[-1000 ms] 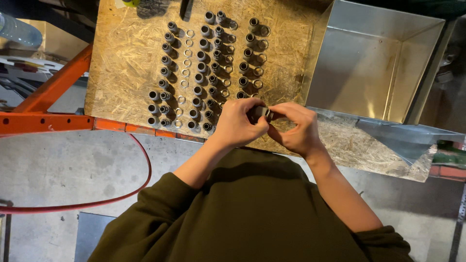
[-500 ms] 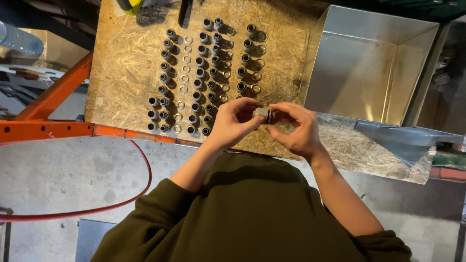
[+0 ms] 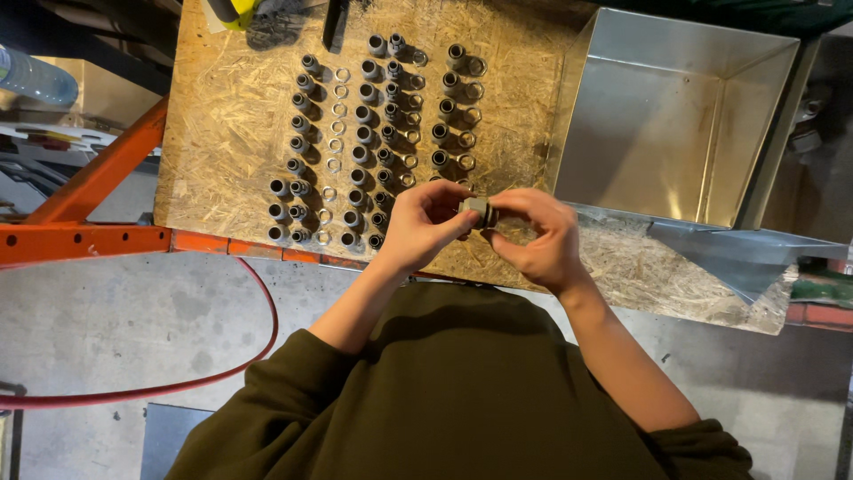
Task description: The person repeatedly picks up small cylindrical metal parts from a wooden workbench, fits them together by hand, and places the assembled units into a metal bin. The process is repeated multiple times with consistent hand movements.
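Two hands are meeting just above the surface's near edge: your left hand (image 3: 426,227) and right hand (image 3: 538,236) are both pinching one small grey metal fitting (image 3: 478,210). If either grip is loosening, the fitting could be dropping among the rows of fittings (image 3: 373,133) beyond, scattering them.

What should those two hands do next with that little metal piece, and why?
Probably keep twisting the small grey fitting: the left hand and right hand both pinch it above the chipboard bench, away from the laid-out rows of fittings.
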